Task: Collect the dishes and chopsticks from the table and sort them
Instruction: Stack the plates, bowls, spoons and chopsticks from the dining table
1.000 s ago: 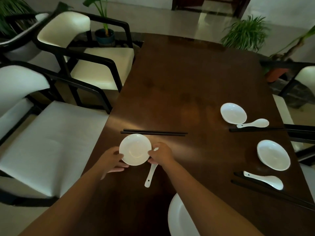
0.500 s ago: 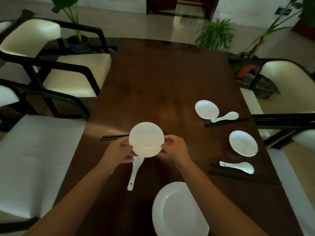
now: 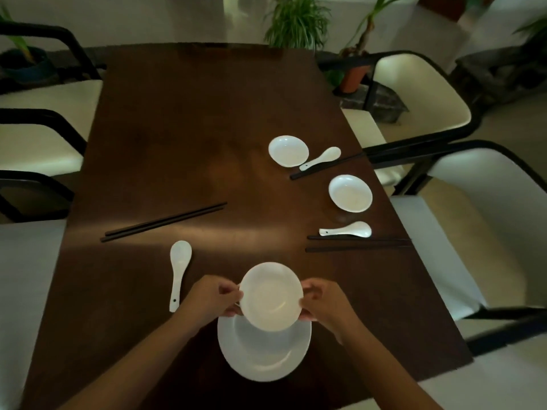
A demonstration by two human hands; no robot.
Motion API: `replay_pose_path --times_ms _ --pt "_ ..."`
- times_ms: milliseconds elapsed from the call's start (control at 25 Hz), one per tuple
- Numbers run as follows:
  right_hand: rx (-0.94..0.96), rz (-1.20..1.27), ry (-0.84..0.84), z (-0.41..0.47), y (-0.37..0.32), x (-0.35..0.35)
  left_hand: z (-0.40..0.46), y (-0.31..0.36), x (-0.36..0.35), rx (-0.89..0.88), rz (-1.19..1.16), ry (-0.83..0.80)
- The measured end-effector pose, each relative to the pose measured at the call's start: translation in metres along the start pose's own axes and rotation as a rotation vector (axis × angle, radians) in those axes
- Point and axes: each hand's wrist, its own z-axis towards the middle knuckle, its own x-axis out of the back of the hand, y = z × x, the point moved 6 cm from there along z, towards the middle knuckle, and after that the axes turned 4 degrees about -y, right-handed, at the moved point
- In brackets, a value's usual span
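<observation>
Both hands hold a small white dish (image 3: 270, 295) by its rim, my left hand (image 3: 211, 297) on its left edge and my right hand (image 3: 321, 301) on its right. The dish hovers over the far part of a large white plate (image 3: 263, 355) near the table's front edge. A white spoon (image 3: 178, 272) lies left of the hands, with a pair of black chopsticks (image 3: 164, 221) beyond it. On the right lie two more white dishes (image 3: 288, 150) (image 3: 350, 193), two spoons (image 3: 321, 158) (image 3: 346, 231) and two pairs of chopsticks (image 3: 327, 166) (image 3: 358, 244).
The dark wooden table (image 3: 192, 128) is ringed by cream chairs with black frames, two on the left (image 3: 38, 134) and two on the right (image 3: 420, 93). Potted plants (image 3: 297, 22) stand beyond the far end.
Both hands have carried the small dish back toward me, from above the left chopsticks to over the large plate. The spoon and chopsticks stay on the table.
</observation>
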Motion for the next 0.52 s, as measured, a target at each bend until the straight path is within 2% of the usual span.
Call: replay_pose_path --times_ms 200,520 --pt "-0.066 -0.062 -0.016 -0.006 0.028 -0.015 -0.011 -0.027 -0.01 0.074 0.055 -0.068" --pt "-0.045 -0.088 -0.044 -0.009 0.027 -0.018 -0.018 -0.035 -0.011 0.093 0.032 -0.058"
